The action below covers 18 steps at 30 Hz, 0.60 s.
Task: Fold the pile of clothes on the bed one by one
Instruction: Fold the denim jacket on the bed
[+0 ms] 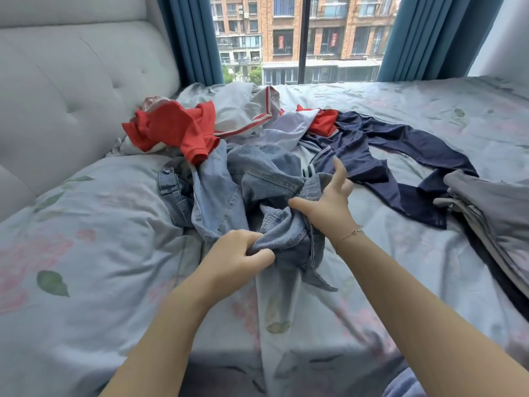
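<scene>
So the denim garment is a light blue, washed-out piece with visible stitched seams and a metal snap button at its far-left edge. It's all bunched up in the middle of the bed, at the near edge of the clothes pile. It's too crumpled to have one clean direction, but the bulk runs roughly from the left-far side toward the near-right, with a loose flap hanging down toward the camera.

Left hand has a tight grip, fingers curled round a fold of the denim. Right hand has its thumb pressed into the cloth, with the other fingers spread loosely above it.

Behind it lie a red shirt and a navy garment stretching off to the right.
</scene>
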Available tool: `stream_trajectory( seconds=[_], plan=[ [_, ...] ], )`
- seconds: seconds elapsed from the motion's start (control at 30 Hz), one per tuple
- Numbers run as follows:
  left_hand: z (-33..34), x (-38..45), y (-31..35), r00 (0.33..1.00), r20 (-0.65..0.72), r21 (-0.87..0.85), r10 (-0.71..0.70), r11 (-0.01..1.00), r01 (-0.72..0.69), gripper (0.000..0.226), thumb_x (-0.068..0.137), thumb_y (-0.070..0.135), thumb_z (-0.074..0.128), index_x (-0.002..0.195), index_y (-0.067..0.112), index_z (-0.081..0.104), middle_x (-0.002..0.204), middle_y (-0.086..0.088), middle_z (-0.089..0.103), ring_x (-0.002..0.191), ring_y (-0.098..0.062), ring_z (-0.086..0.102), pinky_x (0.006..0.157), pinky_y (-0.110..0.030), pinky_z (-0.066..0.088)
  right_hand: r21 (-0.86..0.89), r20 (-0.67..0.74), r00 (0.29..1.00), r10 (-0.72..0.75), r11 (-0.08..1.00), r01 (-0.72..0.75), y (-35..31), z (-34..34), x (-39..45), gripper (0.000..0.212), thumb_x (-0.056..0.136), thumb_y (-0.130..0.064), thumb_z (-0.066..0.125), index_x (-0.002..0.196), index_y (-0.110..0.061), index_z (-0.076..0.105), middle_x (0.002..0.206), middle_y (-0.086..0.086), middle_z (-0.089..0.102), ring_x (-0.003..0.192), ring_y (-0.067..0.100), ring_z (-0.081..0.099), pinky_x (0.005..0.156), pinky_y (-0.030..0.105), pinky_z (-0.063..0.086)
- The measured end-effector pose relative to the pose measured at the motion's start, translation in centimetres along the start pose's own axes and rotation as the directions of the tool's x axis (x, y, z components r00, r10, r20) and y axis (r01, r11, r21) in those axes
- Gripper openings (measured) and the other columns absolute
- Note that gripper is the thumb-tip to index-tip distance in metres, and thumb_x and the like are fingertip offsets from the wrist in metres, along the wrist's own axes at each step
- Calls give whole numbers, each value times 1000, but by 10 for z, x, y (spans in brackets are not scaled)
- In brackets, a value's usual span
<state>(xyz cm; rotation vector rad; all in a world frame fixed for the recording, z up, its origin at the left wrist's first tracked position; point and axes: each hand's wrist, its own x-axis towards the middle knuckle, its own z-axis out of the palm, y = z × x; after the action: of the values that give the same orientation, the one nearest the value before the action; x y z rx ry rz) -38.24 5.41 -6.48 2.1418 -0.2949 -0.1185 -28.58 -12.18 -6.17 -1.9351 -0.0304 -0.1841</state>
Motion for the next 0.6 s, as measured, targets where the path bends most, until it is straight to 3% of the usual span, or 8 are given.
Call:
stream_trajectory(
  seconds=[0.07, 0.13, 0.27, 0.33, 0.4, 0.43, 0.5, 0.6],
  plan=[
    [4, -2, -1, 989, 133, -47, -66, 996, 72, 29, 65, 37, 51, 60, 16, 32, 55, 2, 32, 54, -18, 27, 56, -39, 22, -163, 134, 991, -5, 986, 27, 1, -1, 2, 102, 72, -27, 80, 149, -34, 13, 125, -1, 16, 121, 18, 30, 108, 25, 23],
    [5, -2, -1, 964, 224, -75, -142, 984, 162, 31, 66, 37, 55, 62, 16, 33, 58, -1, 32, 53, -17, 27, 54, -31, 21, -307, 285, 958, 17, 949, 74, 6, -1, 5, 92, 72, -36, 80, 146, -35, 27, 133, 2, 21, 127, 21, 34, 111, 28, 27],
    [1, -3, -3, 961, 262, -204, -82, 969, 139, 31, 75, 33, 59, 74, 5, 47, 70, -2, 44, 64, -14, 40, 57, -24, 32, -408, 401, 915, -41, 886, 219, 12, 4, 8, 28, 77, -31, 71, 102, -26, 58, 119, 5, 50, 104, 20, 53, 90, 29, 42],
    [-3, -5, 0, 976, 214, -282, -34, 955, 95, 23, 77, 27, 60, 88, 8, 55, 78, 1, 56, 71, -8, 51, 63, -18, 38, -318, 415, 906, -82, 920, 229, 13, 0, 7, 19, 74, -21, 64, 91, -16, 65, 110, 8, 60, 101, 22, 59, 92, 35, 47],
    [-10, -3, 0, 999, 34, -336, -31, 941, 40, 24, 78, 22, 61, 101, 16, 58, 90, 1, 65, 78, -6, 59, 71, -16, 45, -241, 464, 880, -103, 941, 238, 14, -12, 1, 20, 76, -7, 62, 94, -5, 68, 108, 12, 61, 102, 24, 59, 96, 33, 45],
    [-13, 1, -1, 994, -110, -296, -18, 955, -16, 27, 80, 20, 64, 106, 21, 57, 99, 3, 66, 86, -7, 61, 78, -22, 48, -224, 488, 864, -126, 938, 263, 16, -20, -3, 18, 78, -1, 62, 94, 0, 68, 108, 12, 60, 103, 24, 58, 95, 29, 45],
    [-21, 17, -3, 953, -291, 27, 80, 997, -75, 43, 82, 24, 69, 118, 36, 51, 121, 11, 58, 110, -6, 55, 96, -34, 45, -189, 521, 830, -200, 921, 340, 18, -34, -10, 18, 79, 4, 62, 95, 4, 69, 110, 9, 59, 104, 22, 57, 95, 26, 43],
    [-24, 56, 5, 977, -95, 565, 189, 819, -103, 67, 85, 52, 62, 142, 52, 27, 153, 15, 28, 144, -14, 21, 115, -47, 18, -127, 536, 780, -322, 883, 452, 18, -47, -16, 23, 77, 6, 62, 98, 2, 72, 108, 7, 60, 102, 21, 59, 93, 30, 46]
  ],
)
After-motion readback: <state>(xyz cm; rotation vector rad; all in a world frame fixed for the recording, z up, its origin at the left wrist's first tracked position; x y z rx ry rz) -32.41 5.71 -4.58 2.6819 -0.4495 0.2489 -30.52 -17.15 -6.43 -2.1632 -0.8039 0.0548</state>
